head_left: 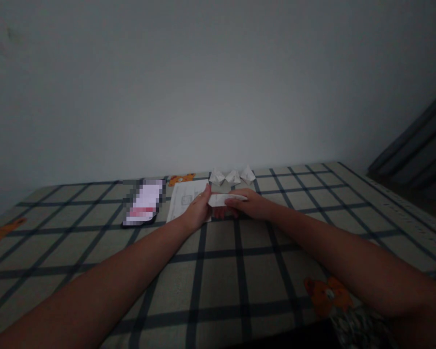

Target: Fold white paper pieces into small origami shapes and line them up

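Observation:
Both my arms reach forward over a checked cloth (218, 271). Between my hands is a folded strip of white paper (225, 199), held a little above the cloth. My left hand (198, 211) closes on the strip's left end, and my right hand (245, 204) pinches its right part with fingers laid along it. Under my left hand lies a printed white sheet (185, 198). Just beyond the strip stand three small folded white paper shapes (232, 177) in a row.
A phone (144, 202) with a lit screen lies left of the printed sheet. Orange bear prints (181, 179) dot the cloth. A plain wall rises behind the surface. A dark slanted object (414, 150) stands at the far right.

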Motion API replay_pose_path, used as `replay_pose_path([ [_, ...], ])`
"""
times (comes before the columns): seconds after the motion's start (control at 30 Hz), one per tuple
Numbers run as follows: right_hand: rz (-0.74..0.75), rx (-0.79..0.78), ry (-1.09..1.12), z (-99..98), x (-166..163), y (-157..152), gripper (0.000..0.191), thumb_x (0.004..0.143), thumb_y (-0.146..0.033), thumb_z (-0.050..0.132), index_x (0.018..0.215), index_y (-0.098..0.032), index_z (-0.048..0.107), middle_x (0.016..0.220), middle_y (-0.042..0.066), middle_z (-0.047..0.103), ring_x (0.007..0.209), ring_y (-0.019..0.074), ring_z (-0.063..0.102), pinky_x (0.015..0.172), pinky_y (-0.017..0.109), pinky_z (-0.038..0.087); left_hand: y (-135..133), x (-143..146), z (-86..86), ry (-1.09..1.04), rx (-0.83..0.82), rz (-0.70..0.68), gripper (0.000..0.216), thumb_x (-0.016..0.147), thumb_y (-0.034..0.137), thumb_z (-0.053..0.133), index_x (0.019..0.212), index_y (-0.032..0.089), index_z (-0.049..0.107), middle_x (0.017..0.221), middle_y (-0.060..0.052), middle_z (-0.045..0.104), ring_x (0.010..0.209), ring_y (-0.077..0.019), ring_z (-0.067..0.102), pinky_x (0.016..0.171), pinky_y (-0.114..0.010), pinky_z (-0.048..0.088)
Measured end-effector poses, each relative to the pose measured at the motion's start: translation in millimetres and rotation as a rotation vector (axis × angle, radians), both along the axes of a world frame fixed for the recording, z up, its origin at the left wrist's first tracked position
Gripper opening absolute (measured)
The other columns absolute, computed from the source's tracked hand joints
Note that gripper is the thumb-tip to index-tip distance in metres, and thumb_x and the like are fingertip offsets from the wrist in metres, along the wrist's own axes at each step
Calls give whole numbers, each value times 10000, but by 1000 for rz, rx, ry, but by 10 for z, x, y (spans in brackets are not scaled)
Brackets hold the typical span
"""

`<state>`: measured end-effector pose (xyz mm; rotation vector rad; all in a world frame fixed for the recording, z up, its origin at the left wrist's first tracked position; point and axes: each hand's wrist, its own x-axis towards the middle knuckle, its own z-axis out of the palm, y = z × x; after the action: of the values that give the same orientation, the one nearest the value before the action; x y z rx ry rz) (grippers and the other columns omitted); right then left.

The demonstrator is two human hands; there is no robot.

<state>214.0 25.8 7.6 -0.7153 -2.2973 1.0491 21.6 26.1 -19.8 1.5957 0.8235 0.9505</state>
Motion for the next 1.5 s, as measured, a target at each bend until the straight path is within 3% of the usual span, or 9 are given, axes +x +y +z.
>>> replay_pose_path([
  [0.2,-26,-128,62,-49,0,10,428,930,-473,331,844,-140,585,657,2,550,572,103,476,567,235,385,-44,-4,112,176,57,26,695,895,587,155,599,158,614,517,-44,563,525,-147,522,549,-262,393],
  [0.37,-13,-89,46,-45,8,28,491,927,-507,297,797,-146,602,681,13,554,598,108,472,590,245,390,-103,21,182,258,138,16,489,879,527,360,702,156,625,548,-2,564,506,-119,485,511,-237,358],
  [0.57,-115,-169,-3,-32,2,-8,556,896,-592,270,707,-152,552,581,3,521,529,105,440,556,246,374,-132,21,227,361,216,16,521,916,483,284,670,158,608,521,4,542,513,-114,490,551,-235,373],
  [0.8,-40,102,-111,-23,-13,4,559,934,-530,206,684,-148,528,576,-9,503,542,99,440,596,237,369,-96,-1,191,486,332,-36,554,932,453,228,605,169,573,499,6,525,489,-108,484,547,-224,367],
  [1.03,-43,318,-153,-54,-22,15,523,958,-449,220,804,-138,612,802,58,636,737,137,546,740,265,390,-122,8,224,521,364,-45,555,931,448,238,554,171,537,493,7,523,491,-102,483,553,-218,366],
  [1.2,2,201,-36,-40,-7,-11,536,959,-457,202,839,-146,622,777,34,622,695,120,528,728,256,399,-160,14,233,360,260,-21,493,916,477,284,670,163,575,516,14,522,504,-108,478,535,-223,371],
  [1.33,-64,9,-5,-81,5,-23,585,928,-545,207,764,-130,587,600,-10,501,542,101,417,570,239,367,-148,3,169,271,117,-5,579,893,559,256,602,160,558,508,-9,528,496,-121,482,521,-243,375],
  [1.43,-106,-72,15,-104,8,-32,571,907,-579,254,732,-132,564,588,-18,470,538,96,408,544,235,350,-133,-6,138,212,53,23,693,886,602,126,582,165,571,509,-33,540,506,-143,505,514,-259,385],
  [1.5,-111,-87,18,-108,12,-33,575,900,-592,259,719,-138,561,574,-18,461,526,96,399,534,237,342,-140,-1,158,238,59,37,677,890,593,160,566,169,577,489,-31,533,497,-140,498,503,-254,375],
])
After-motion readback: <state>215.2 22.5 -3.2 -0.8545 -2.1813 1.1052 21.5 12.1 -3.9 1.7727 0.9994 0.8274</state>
